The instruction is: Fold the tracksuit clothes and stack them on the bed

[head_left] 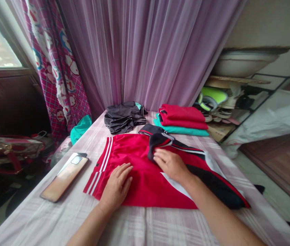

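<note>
A red jacket (145, 188) with dark sleeves and white panels lies spread on the table, its white-striped hem pointing left. My left hand (116, 184) rests palm down on the red cloth near that hem, fingers stretched out. On the far side, a dark sleeve (157, 141) with red and white piping lies bent across the red body. The fingertips of my right hand (172, 164) touch the end of this sleeve; the fingers look extended, not wrapped around it. The other dark sleeve (216, 184) stretches out to the right, partly behind my right forearm.
A phone (64, 181) lies at the table's left. Behind the jacket are a crumpled dark garment (124, 118) and a folded red-and-teal stack (183, 119). Purple curtains (147, 51) hang behind the checked tablecloth (124, 229). A rack (265, 99) with shoes stands right.
</note>
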### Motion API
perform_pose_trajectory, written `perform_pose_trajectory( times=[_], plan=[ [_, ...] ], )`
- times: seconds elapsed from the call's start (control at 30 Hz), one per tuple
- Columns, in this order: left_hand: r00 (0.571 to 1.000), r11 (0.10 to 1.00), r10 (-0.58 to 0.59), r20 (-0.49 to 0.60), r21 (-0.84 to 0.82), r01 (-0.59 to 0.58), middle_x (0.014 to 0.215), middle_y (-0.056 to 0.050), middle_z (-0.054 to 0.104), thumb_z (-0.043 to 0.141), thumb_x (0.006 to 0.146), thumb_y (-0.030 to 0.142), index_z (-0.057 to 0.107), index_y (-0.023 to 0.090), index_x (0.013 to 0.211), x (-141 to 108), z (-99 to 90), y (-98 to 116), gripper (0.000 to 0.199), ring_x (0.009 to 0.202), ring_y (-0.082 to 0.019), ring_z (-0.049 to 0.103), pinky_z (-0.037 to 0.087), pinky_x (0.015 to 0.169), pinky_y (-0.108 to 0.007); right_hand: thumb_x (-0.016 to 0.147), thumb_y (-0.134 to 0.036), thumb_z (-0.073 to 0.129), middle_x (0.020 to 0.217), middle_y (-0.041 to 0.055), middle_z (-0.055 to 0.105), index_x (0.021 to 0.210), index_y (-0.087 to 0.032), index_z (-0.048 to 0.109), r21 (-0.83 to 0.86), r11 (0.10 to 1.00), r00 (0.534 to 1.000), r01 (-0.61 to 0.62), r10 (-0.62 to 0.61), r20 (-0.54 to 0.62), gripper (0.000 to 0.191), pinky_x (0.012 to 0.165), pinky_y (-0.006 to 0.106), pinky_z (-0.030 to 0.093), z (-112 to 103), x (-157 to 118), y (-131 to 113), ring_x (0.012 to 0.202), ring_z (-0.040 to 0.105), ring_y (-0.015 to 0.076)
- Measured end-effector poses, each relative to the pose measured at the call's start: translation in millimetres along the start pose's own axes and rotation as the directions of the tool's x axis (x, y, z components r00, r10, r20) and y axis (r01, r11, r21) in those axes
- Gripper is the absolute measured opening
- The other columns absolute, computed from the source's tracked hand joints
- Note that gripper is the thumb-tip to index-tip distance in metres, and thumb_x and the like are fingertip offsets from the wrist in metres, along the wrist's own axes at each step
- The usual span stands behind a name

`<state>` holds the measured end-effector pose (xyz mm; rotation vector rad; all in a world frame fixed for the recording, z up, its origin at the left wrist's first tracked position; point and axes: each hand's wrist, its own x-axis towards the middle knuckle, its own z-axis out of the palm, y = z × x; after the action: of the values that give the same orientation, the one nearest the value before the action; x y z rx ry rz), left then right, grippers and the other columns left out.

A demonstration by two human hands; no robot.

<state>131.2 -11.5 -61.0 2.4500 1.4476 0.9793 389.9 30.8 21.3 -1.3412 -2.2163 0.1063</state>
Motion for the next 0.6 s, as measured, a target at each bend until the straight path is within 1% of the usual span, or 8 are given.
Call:
perform_pose_trajectory(
  times=[0.1, 0.17, 0.23, 0.3, 0.43, 0.5, 0.53, 0.6],
  plan=[
    [0.992, 0.998, -0.050, -0.113, -0.032, 0.046, 0.130, -0.010, 0.065, 0.043, 0.098, 0.033, 0.054, 0.026, 0.137, -1, -4.2, 2, 0.040, 0.122, -0.025, 0.060, 0.052, 0.103, -0.045, 0.091, -0.033, 0.056, 0.123, 0.0062, 0.070, 0.116, -0.027, 0.071, 0.001, 0.997, 0.963, 0.074, -0.071, 0.259, 0.030, 0.092, 0.035, 0.053, 7, -47, -28, 0.107, 0.068, 0.0221],
    [0.992, 0.999, -0.039, -0.120, -0.031, 0.036, 0.129, -0.011, 0.065, 0.044, 0.098, 0.034, 0.054, 0.026, 0.135, 0, -7.3, 8, 0.040, 0.121, -0.025, 0.061, 0.053, 0.101, -0.044, 0.089, -0.031, 0.058, 0.132, 0.0081, 0.066, 0.125, -0.026, 0.067, -0.030, 0.999, 0.950, 0.044, -0.033, 0.309, 0.038, 0.098, 0.042, 0.050, 4, -75, -27, 0.118, 0.063, 0.0251],
    [0.995, 1.000, -0.008, -0.095, -0.023, 0.006, 0.132, -0.011, 0.062, 0.045, 0.098, 0.036, 0.054, 0.026, 0.135, 2, -9.2, 18, 0.039, 0.121, -0.026, 0.060, 0.053, 0.101, -0.044, 0.087, -0.029, 0.059, 0.137, 0.0094, 0.063, 0.129, -0.026, 0.064, -0.082, 0.996, 0.962, -0.038, 0.058, 0.267, 0.043, 0.104, 0.047, 0.046, -5, -100, -11, 0.125, 0.058, 0.0264],
    [0.998, 0.999, 0.039, -0.056, -0.016, -0.040, 0.135, -0.011, 0.060, 0.048, 0.097, 0.038, 0.054, 0.028, 0.136, 8, -8.5, 33, 0.041, 0.122, -0.026, 0.059, 0.052, 0.101, -0.044, 0.083, -0.029, 0.060, 0.136, 0.0100, 0.063, 0.131, -0.026, 0.063, -0.139, 0.980, 0.966, -0.139, 0.166, 0.201, 0.047, 0.104, 0.049, 0.045, -18, -124, 14, 0.125, 0.058, 0.0270],
    [0.994, 0.993, 0.109, 0.025, 0.039, -0.110, 0.135, -0.011, 0.059, 0.061, 0.089, 0.040, 0.053, 0.028, 0.135, 36, 0.4, 69, 0.049, 0.123, -0.028, 0.057, 0.050, 0.101, -0.047, 0.080, -0.031, 0.061, 0.135, 0.0091, 0.064, 0.128, -0.027, 0.065, -0.226, 0.938, 0.950, -0.263, 0.293, 0.109, 0.049, 0.104, 0.051, 0.046, -41, -166, 65, 0.124, 0.059, 0.0283],
    [0.990, 0.993, 0.075, 0.118, 0.082, -0.085, 0.134, -0.011, 0.060, 0.070, 0.083, 0.035, 0.058, 0.026, 0.129, 55, 4.4, 84, 0.048, 0.123, -0.029, 0.057, 0.049, 0.102, -0.046, 0.080, -0.031, 0.059, 0.133, 0.0076, 0.065, 0.125, -0.028, 0.068, -0.233, 0.931, 0.950, -0.281, 0.305, 0.070, 0.045, 0.103, 0.050, 0.046, -47, -183, 85, 0.123, 0.060, 0.0277],
    [0.984, 0.994, 0.024, 0.174, 0.099, -0.041, 0.130, -0.011, 0.063, 0.072, 0.080, 0.031, 0.063, 0.025, 0.121, 65, 4.7, 88, 0.043, 0.119, -0.029, 0.059, 0.049, 0.101, -0.044, 0.081, -0.030, 0.057, 0.132, 0.0071, 0.066, 0.122, -0.028, 0.069, -0.227, 0.932, 0.952, -0.283, 0.302, 0.053, 0.043, 0.103, 0.050, 0.046, -49, -189, 93, 0.122, 0.060, 0.0270],
    [0.970, 0.990, -0.097, 0.222, 0.122, 0.071, 0.109, -0.009, 0.071, 0.068, 0.082, 0.024, 0.069, 0.023, 0.100, 83, 0.9, 90, 0.019, 0.106, -0.028, 0.066, 0.051, 0.094, -0.041, 0.083, -0.027, 0.052, 0.127, 0.0069, 0.069, 0.117, -0.027, 0.072, -0.197, 0.940, 0.958, -0.278, 0.287, 0.019, 0.039, 0.102, 0.048, 0.048, -49, -197, 105, 0.119, 0.063, 0.0254]
  ],
)
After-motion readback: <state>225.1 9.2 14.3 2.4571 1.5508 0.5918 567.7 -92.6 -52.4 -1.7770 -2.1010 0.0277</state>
